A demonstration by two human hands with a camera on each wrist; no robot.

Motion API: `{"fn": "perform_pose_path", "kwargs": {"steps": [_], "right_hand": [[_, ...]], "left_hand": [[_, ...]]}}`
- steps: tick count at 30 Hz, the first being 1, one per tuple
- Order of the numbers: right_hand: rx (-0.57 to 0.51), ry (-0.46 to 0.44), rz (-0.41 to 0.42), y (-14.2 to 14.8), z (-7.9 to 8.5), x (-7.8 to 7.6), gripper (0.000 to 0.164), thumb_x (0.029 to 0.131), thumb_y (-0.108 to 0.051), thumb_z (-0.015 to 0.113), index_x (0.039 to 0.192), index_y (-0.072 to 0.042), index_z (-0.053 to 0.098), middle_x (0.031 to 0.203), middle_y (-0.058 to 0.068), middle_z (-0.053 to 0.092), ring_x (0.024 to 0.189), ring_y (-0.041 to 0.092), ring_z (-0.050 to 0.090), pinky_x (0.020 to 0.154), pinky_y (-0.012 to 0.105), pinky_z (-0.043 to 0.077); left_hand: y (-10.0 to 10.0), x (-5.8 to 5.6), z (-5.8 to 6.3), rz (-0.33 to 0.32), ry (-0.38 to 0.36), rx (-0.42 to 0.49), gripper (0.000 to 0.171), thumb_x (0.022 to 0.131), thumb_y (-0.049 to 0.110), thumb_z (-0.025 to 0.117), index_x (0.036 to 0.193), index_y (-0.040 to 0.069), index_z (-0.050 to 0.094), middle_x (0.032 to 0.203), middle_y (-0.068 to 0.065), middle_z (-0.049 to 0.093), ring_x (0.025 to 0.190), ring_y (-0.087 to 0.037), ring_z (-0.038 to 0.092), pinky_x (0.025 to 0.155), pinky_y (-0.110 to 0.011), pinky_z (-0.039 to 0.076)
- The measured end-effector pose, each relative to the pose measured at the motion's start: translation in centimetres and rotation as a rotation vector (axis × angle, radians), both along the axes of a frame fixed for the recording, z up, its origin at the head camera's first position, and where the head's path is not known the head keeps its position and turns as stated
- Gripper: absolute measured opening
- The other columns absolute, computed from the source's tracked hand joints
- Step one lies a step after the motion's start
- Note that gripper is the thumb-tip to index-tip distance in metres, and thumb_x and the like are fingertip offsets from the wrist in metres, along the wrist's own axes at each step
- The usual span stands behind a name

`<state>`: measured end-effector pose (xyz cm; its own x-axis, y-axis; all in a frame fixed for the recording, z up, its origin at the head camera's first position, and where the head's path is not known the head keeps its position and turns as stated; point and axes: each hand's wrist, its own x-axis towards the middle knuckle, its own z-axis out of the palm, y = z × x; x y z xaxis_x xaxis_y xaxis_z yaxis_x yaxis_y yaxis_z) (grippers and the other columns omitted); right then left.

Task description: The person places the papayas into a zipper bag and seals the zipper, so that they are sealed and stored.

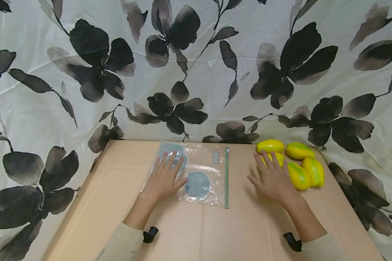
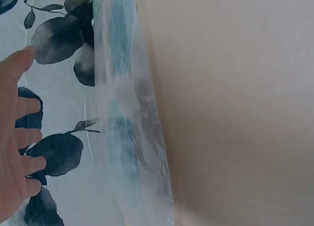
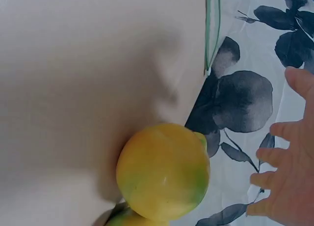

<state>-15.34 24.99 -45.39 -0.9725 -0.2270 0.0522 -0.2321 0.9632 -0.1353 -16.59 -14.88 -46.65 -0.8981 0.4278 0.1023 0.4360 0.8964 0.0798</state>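
A clear zip bag (image 1: 217, 181) with pale blue printed shapes and a green strip along its right edge lies flat on the cardboard. Over its left part my left hand (image 1: 163, 179) is held with fingers spread; the left wrist view shows this hand (image 2: 14, 142) raised above the bag (image 2: 120, 103). On the right sits a cluster of several yellow-green mangoes (image 1: 298, 175). My right hand (image 1: 276, 181) hovers at the cluster's left side, fingers spread, partly hiding a mango. In the right wrist view the hand (image 3: 289, 172) holds nothing and stays apart from the nearest mango (image 3: 163, 172).
A tan cardboard sheet (image 1: 196, 232) forms the work surface. White cloth with dark flowers (image 1: 189, 72) hangs behind it and shows at both sides. Black bands (image 1: 150, 235) sit at both wrists.
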Motion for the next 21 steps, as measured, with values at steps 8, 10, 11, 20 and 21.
{"fn": "perform_pose_path", "kwargs": {"steps": [8,10,11,20,21], "right_hand": [[-0.013,-0.02,0.052,-0.3,0.2,-0.7,0.085,0.1,-0.065,0.047,0.165,-0.014,0.025,0.173,0.016,0.016,0.157,0.049,0.015,0.117,0.081,0.007],[-0.017,-0.027,0.065,-0.5,0.2,-0.9,0.085,0.101,-0.065,0.046,0.165,-0.015,0.024,0.173,0.016,0.016,0.157,0.048,0.015,0.117,0.08,0.008],[-0.02,-0.029,0.072,-0.5,0.2,-1.0,0.084,0.101,-0.064,0.046,0.165,-0.015,0.024,0.173,0.016,0.016,0.157,0.048,0.015,0.117,0.08,0.009],[-0.139,-0.073,0.107,-1.0,-0.4,-1.4,0.081,0.1,-0.055,0.057,0.164,-0.014,0.029,0.17,0.015,0.026,0.158,0.043,0.018,0.12,0.076,0.01],[-0.153,-0.084,0.111,-1.0,-0.5,-1.5,0.081,0.1,-0.055,0.058,0.163,-0.014,0.03,0.17,0.015,0.027,0.158,0.043,0.019,0.12,0.076,0.01]], "left_hand": [[0.5,-0.5,0.4,-0.058,0.022,-0.024,0.081,0.1,0.063,0.048,0.162,0.012,0.034,0.169,-0.023,0.025,0.155,-0.05,0.02,0.123,-0.066,0.023],[0.7,-0.7,0.5,-0.067,0.004,-0.019,0.081,0.1,0.064,0.048,0.162,0.013,0.033,0.169,-0.022,0.023,0.156,-0.048,0.019,0.124,-0.065,0.021],[0.8,-0.8,0.4,-0.072,-0.004,-0.02,0.081,0.1,0.064,0.047,0.163,0.013,0.032,0.17,-0.022,0.023,0.156,-0.047,0.019,0.125,-0.065,0.02],[2.1,-1.4,0.4,-0.156,-0.01,-0.026,0.079,0.099,0.058,0.057,0.16,0.011,0.039,0.168,-0.024,0.026,0.155,-0.047,0.023,0.124,-0.065,0.023],[2.2,-1.4,0.3,-0.168,-0.009,-0.03,0.079,0.099,0.058,0.057,0.159,0.011,0.039,0.168,-0.024,0.026,0.155,-0.047,0.024,0.124,-0.065,0.023]]}}
